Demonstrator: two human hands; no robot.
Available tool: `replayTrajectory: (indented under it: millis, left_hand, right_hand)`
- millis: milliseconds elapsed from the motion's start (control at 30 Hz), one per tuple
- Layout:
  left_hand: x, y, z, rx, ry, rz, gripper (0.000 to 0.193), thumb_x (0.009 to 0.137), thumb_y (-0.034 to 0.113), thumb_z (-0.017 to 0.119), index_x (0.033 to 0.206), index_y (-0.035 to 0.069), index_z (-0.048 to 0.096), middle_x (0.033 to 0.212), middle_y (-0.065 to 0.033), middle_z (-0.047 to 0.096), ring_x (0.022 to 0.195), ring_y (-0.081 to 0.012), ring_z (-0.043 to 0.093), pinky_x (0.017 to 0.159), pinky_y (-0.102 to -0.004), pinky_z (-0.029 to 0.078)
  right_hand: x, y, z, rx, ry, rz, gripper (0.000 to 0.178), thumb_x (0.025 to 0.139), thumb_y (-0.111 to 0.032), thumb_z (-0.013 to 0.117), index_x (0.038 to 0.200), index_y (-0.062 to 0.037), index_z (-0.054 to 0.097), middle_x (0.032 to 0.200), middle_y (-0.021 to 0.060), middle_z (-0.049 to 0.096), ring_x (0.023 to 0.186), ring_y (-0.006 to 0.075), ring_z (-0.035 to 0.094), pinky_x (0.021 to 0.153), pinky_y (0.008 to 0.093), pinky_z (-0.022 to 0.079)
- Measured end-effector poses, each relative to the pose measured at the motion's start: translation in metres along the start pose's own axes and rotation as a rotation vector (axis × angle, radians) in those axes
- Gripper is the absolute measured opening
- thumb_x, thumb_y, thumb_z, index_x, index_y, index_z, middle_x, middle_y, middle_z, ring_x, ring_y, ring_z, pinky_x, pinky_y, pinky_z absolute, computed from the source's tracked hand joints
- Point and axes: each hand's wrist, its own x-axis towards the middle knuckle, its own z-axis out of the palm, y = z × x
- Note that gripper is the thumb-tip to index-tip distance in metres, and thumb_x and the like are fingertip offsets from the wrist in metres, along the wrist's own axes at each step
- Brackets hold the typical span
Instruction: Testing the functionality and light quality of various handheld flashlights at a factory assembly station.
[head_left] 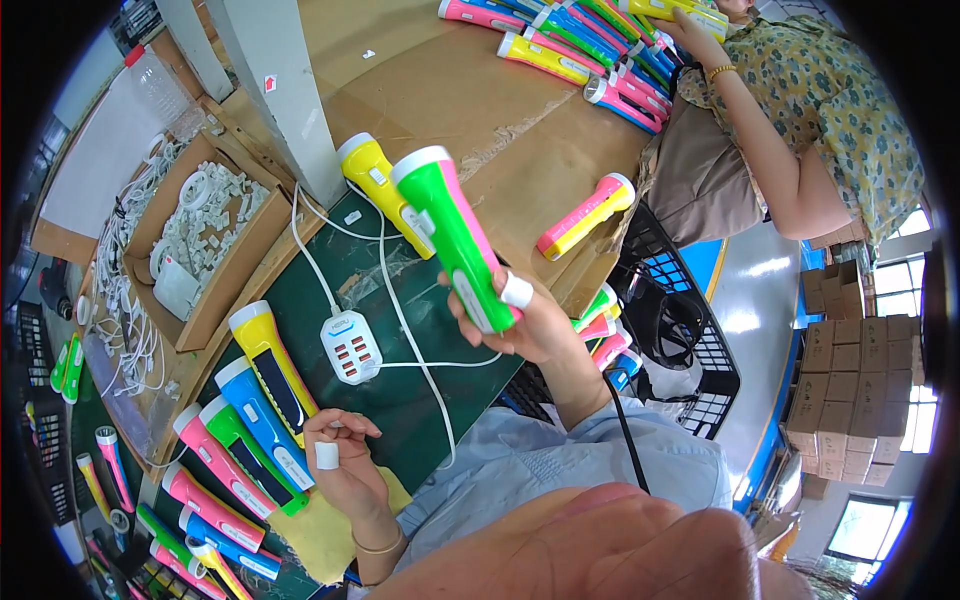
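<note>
My right hand (530,325) is closed round the lower end of a green and pink flashlight (450,235), held tilted above the table with its white head up. A white wrap covers one finger. My left hand (345,460) is empty, fingers loosely bent and apart, beside a yellow flashlight (273,365) with a dark panel. Left of that hand lies a row of flashlights, among them a blue one (262,420), a green one (250,455) and a pink one (222,460). Beyond my right hand rest another yellow flashlight (385,190) and a pink and yellow one (588,215).
A white USB charging hub (350,345) with trailing cables lies on the green mat (420,300). A cardboard box (180,250) of small white parts stands left, near a metal post (280,95). Far right, a co-worker's hand (690,35) touches a yellow flashlight by a pile. A black crate (700,330) sits right.
</note>
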Motion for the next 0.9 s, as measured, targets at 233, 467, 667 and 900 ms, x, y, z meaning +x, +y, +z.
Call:
replayTrajectory:
  millis: [233, 467, 667, 900]
  left_hand:
    - [0.000, 0.001, -0.001, -0.008, -0.019, -0.017, 0.022, 0.089, 0.018, 0.043, 0.097, -0.001, 0.049, 0.076, -0.0104, 0.051, 0.068, -0.0199, 0.052, 0.063, -0.0287, 0.045]
    - [-0.001, 0.001, -0.001, 0.014, -0.015, -0.025, 0.021, 0.088, 0.018, 0.045, 0.097, -0.001, 0.049, 0.076, -0.0098, 0.051, 0.069, -0.0196, 0.052, 0.063, -0.0285, 0.045]
    - [-0.001, 0.001, -0.001, 0.013, -0.017, -0.027, 0.019, 0.087, 0.016, 0.047, 0.097, -0.001, 0.049, 0.076, -0.0096, 0.051, 0.069, -0.0195, 0.052, 0.062, -0.0281, 0.045]
    - [-0.002, 0.001, -0.001, 0.001, -0.018, -0.045, 0.018, 0.089, 0.015, 0.047, 0.097, 0.000, 0.050, 0.075, -0.0096, 0.051, 0.068, -0.0196, 0.052, 0.062, -0.0279, 0.044]
  right_hand:
    - [0.011, 0.000, -0.009, -0.027, 0.272, -0.190, 0.043, 0.090, -0.029, 0.049, 0.118, 0.0038, 0.041, 0.097, 0.0133, 0.056, 0.078, 0.0194, 0.060, 0.047, 0.0238, 0.042]
    - [0.021, 0.002, -0.015, 0.013, 0.346, -0.251, 0.041, 0.090, -0.025, 0.050, 0.118, 0.0035, 0.040, 0.098, 0.0138, 0.055, 0.087, 0.0225, 0.059, 0.059, 0.0293, 0.046]
    - [0.026, -0.002, -0.010, 0.011, 0.393, -0.314, 0.040, 0.090, -0.024, 0.051, 0.115, 0.0047, 0.041, 0.098, 0.0131, 0.054, 0.088, 0.0230, 0.058, 0.062, 0.0297, 0.046]
    - [0.028, 0.000, -0.012, 0.053, 0.395, -0.344, 0.038, 0.090, -0.025, 0.052, 0.112, 0.0044, 0.042, 0.098, 0.0127, 0.054, 0.090, 0.0229, 0.058, 0.065, 0.0310, 0.048]
